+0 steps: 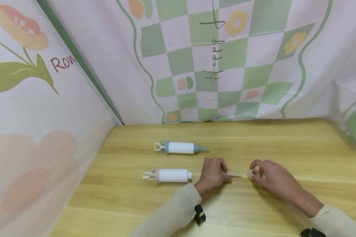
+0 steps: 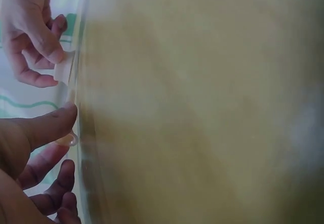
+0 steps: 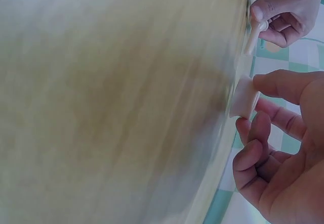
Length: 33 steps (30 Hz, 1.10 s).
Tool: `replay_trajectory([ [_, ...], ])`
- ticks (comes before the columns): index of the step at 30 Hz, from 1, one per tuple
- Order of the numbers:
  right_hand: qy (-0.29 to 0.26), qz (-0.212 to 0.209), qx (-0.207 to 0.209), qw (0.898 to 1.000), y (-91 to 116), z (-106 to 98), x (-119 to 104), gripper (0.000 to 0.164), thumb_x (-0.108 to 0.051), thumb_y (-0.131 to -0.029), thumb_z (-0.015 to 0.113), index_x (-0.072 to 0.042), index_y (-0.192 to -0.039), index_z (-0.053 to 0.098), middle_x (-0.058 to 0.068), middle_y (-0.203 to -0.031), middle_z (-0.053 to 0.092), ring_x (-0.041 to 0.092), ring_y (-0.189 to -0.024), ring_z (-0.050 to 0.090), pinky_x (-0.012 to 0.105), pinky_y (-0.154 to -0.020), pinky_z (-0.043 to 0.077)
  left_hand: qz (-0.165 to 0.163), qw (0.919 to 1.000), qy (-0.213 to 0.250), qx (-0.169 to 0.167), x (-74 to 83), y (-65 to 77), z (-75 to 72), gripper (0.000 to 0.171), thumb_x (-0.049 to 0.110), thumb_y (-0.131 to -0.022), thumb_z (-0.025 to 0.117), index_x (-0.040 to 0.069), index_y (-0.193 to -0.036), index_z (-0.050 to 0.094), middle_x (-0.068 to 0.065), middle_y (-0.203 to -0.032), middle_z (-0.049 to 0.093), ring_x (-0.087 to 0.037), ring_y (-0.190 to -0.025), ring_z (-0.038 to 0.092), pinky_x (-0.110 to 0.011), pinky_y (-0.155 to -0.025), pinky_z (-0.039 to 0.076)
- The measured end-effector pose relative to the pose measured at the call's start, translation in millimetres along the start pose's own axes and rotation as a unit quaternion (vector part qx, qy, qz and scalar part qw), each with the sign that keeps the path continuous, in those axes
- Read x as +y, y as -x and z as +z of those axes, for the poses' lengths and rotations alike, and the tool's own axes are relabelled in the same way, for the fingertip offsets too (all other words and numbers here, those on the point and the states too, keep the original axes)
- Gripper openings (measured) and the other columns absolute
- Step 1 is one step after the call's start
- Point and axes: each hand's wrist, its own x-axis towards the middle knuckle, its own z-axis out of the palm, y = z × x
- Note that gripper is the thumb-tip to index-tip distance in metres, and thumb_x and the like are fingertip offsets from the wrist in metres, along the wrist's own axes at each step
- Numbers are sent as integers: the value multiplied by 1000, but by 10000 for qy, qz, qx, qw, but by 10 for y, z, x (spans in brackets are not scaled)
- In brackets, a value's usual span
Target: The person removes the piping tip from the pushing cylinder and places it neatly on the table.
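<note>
My left hand (image 1: 212, 173) pinches a slim beige nozzle (image 1: 235, 175) between thumb and fingers, its narrow tip pointing right. Just right of that tip, my right hand (image 1: 274, 177) holds a small beige collar (image 1: 250, 174) by its edges, close over the table. The right wrist view shows this collar (image 3: 244, 97) flaring at one end, with the nozzle (image 3: 251, 37) above it and apart from it. Left of my left hand lies a plunger syringe (image 1: 173, 175) with a white barrel, a beige flange and a short white neck facing the hand.
A second syringe (image 1: 181, 147), white with blue fittings and a thin blue nozzle, lies farther back, parallel to the beige one. Behind the wooden table (image 1: 284, 141) hangs a green checked cloth (image 1: 178, 59), and a flowered cloth (image 1: 62, 108) stands along the left side.
</note>
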Motion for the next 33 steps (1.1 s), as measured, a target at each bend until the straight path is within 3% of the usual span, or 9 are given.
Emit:
replay_trajectory([
  [6,116,-84,49,9999,11,20,-16,21,-19,-85,78,-15,-103,68,-4,-79,58,11,-66,51,32,-54,44,-37,9996,-282,-1,-8,15,10,32,28,-61,98,23,-66,67,20,-61,50,-2,-72,39,-18,-72,34],
  [15,174,-76,11,9998,13,24,-24,20,-19,-86,78,-15,-103,67,-4,-78,56,10,-65,48,31,-54,42,-154,9998,-83,-105,-6,11,21,31,27,-63,97,23,-68,67,18,-62,50,-3,-70,40,-18,-69,34],
  [24,211,268,-83,9994,22,-34,-47,47,-24,-85,79,-3,-122,61,3,-87,62,16,-70,57,36,-54,47,-129,9997,-118,-173,5,20,4,30,29,-64,96,23,-72,68,19,-62,51,-2,-66,42,-18,-74,36],
  [29,171,450,-104,9988,54,-55,-82,52,-26,-85,79,-2,-127,59,9,-93,64,22,-73,61,39,-55,50,-177,9995,-108,-251,-2,33,-11,31,28,-64,96,23,-75,68,17,-63,51,-4,-68,42,-19,-74,36],
  [33,121,515,-131,9985,78,-61,-91,55,-28,-85,79,-2,-128,57,13,-96,65,25,-75,62,41,-54,50,-38,9989,-354,-306,-3,40,-14,31,29,-64,96,22,-77,69,17,-64,53,-5,-72,45,-19,-72,38],
])
